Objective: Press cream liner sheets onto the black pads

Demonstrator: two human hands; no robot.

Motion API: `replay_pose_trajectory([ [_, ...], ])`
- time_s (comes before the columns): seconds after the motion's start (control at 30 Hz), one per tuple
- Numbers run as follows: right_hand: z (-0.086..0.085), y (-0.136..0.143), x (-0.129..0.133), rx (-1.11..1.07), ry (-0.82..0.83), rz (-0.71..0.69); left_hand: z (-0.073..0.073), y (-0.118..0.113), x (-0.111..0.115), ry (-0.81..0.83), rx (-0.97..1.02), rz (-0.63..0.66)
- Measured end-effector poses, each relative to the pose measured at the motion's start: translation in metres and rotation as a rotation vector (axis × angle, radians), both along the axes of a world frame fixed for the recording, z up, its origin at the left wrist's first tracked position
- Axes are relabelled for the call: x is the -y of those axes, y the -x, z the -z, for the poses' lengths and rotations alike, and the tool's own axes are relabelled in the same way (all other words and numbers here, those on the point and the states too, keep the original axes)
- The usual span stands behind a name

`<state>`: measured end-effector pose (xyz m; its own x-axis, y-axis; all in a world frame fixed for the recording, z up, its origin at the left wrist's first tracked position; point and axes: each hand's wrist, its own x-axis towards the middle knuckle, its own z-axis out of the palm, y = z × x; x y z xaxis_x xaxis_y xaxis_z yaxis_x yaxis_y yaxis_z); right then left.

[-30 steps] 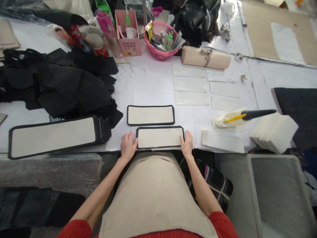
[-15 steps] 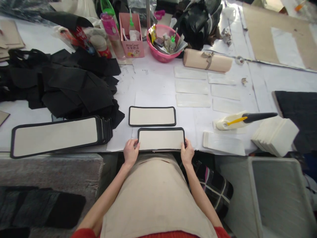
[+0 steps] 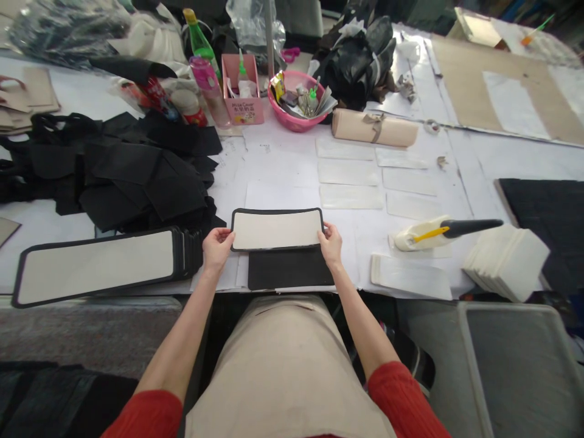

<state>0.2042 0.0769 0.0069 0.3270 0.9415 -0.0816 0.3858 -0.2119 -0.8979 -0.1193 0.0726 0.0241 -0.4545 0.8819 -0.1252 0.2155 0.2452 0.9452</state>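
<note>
Cream rectangular panel with black bound edge [image 3: 276,230]: long axis left-right, spanning between hands. Left hand [image 3: 218,248] pinches left end, right hand [image 3: 331,244] right end; equidistant. Black fabric rectangle [image 3: 290,268] just nearer body.

Your cream panel [image 3: 276,230] covered the far edge of the black piece [image 3: 290,269]; the pink box [image 3: 244,97] label was too small to read.

Pink bowl [image 3: 294,119], beige roll [image 3: 374,127], black fabric heap [image 3: 123,170].
</note>
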Motion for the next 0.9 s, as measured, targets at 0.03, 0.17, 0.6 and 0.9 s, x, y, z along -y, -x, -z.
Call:
replay_pose_trajectory([
  [0.03, 0.005, 0.003, -0.008, 0.091, 0.014, -0.012, 0.007, 0.002, -0.008, 0.015, -0.042, -0.017],
  [0.17, 0.021, 0.004, -0.019, 0.356, 0.023, -0.034, 0.036, 0.008, -0.023, 0.086, -0.217, -0.069],
  [0.6, 0.032, -0.087, -0.020, 0.227, 0.195, 0.033, 0.008, -0.054, 0.008, -0.131, -0.874, 0.408],
  [0.9, 0.021, -0.202, -0.093, 0.509, 0.342, 0.227, 0.038, -0.109, 0.003, -0.119, -1.038, 0.639],
])
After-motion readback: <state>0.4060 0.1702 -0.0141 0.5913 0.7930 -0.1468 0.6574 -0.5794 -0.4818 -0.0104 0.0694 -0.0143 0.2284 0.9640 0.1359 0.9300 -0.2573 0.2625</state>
